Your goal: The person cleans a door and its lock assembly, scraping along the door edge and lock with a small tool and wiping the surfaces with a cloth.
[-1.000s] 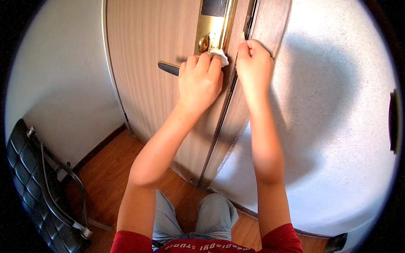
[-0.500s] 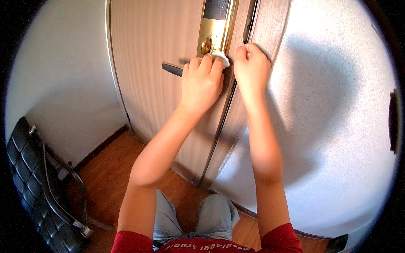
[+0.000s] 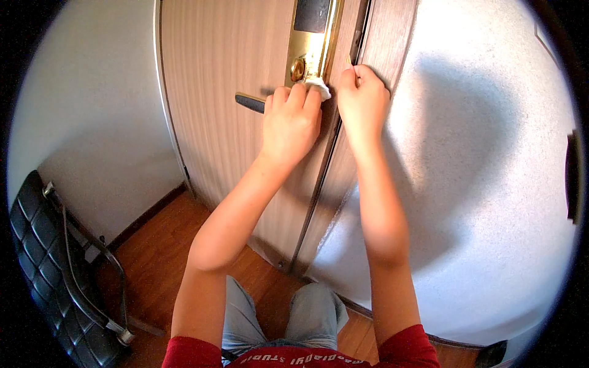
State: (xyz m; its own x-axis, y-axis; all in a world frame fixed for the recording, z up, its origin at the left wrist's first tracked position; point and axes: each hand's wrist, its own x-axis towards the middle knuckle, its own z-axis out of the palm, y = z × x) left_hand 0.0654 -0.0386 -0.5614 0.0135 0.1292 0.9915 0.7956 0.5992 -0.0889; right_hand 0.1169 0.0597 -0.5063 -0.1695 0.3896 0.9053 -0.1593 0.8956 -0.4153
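My left hand (image 3: 290, 122) is closed at the door's lock plate, just right of the lever handle (image 3: 250, 102). A crumpled white wipe or tissue (image 3: 323, 89) sticks out past its fingers, against the lower end of the gold lock plate (image 3: 315, 46). On that plate, a round gold knob (image 3: 298, 69) sits above my left hand. My right hand (image 3: 363, 101) is pinched by the door frame, around a thin, small yellowish piece (image 3: 350, 60) whose tip shows above the thumb. Its kind cannot be made out.
The wood-grain door (image 3: 227, 67) is shut or nearly so, against its frame (image 3: 392, 30). A black quilted chair (image 3: 46, 270) with metal arms stands at the lower left. To the right is a pale textured wall (image 3: 478, 153), above a brown wooden floor (image 3: 165, 245).
Both hands have shifted very slightly left, with the white wipe moving along with my left hand. Their grips look the same.
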